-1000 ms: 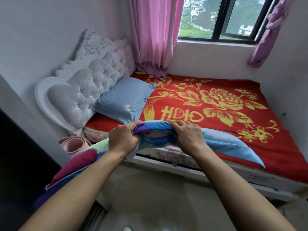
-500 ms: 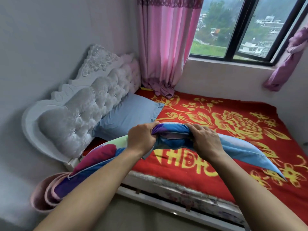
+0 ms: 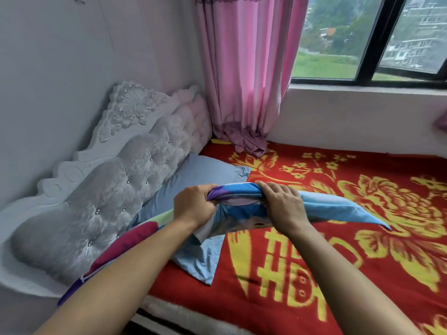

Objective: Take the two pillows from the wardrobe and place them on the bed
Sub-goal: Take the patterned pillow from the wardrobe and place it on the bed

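Closer now to the bed than a moment ago, the person has carried the multicoloured blue, purple and pink printed pillow (image 3: 244,209) from over the near edge of the mattress to above the head end, and the floor beside the frame has dropped out of view. Both hands are closed over the pillow's top seam: the left hand (image 3: 194,205) bunches the purple corner of the cover in a fist, while the right hand (image 3: 281,205) lies fingers-down over the fold, thumb tucked beneath.

Held in the air, the pillow sags away on both sides, one end trailing under the left forearm toward the near left corner of the bed, the other tapering to a point over the red blanket with yellow flowers and characters (image 3: 362,238). That droop suggests a light, thinly filled, very soft thing; a grip on the gathered fabric at the middle looks adequate, though holding nearer the two ends would likely lay it flatter. The cover looks smooth and could slide if held loosely.

Beneath it, a plain pale blue pillow (image 3: 200,172) already lies at the head end, touching the grey tufted velvet headboard with white carved frame (image 3: 113,184). A pink curtain (image 3: 244,76) hangs into the far corner.
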Action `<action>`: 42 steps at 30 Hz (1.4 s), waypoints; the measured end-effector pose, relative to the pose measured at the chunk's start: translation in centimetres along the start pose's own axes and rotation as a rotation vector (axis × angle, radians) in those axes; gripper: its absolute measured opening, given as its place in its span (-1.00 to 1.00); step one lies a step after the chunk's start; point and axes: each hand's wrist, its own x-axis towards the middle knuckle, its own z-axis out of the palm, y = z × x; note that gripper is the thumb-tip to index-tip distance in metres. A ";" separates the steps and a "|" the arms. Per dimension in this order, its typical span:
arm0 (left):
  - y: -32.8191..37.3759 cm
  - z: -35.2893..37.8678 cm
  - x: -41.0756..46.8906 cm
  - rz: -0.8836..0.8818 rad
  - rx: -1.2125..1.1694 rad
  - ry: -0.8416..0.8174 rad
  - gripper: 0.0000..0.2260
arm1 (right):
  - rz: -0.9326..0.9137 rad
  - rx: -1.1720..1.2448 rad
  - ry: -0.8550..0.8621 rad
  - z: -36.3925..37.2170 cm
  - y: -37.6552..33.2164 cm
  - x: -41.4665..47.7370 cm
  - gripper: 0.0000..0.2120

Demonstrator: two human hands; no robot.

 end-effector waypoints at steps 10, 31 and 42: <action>-9.3 3.7 10.3 -0.146 -0.121 -0.051 -0.77 | 0.005 0.020 -0.020 8.4 -3.0 14.0 -0.51; -34.1 18.3 28.5 -0.708 -0.983 -0.405 -0.89 | 0.839 0.692 -0.159 36.8 -16.9 29.1 -0.29; -44.9 30.5 17.8 -0.403 0.086 -0.755 -0.33 | 0.474 0.521 -0.609 48.6 -19.7 21.1 -0.45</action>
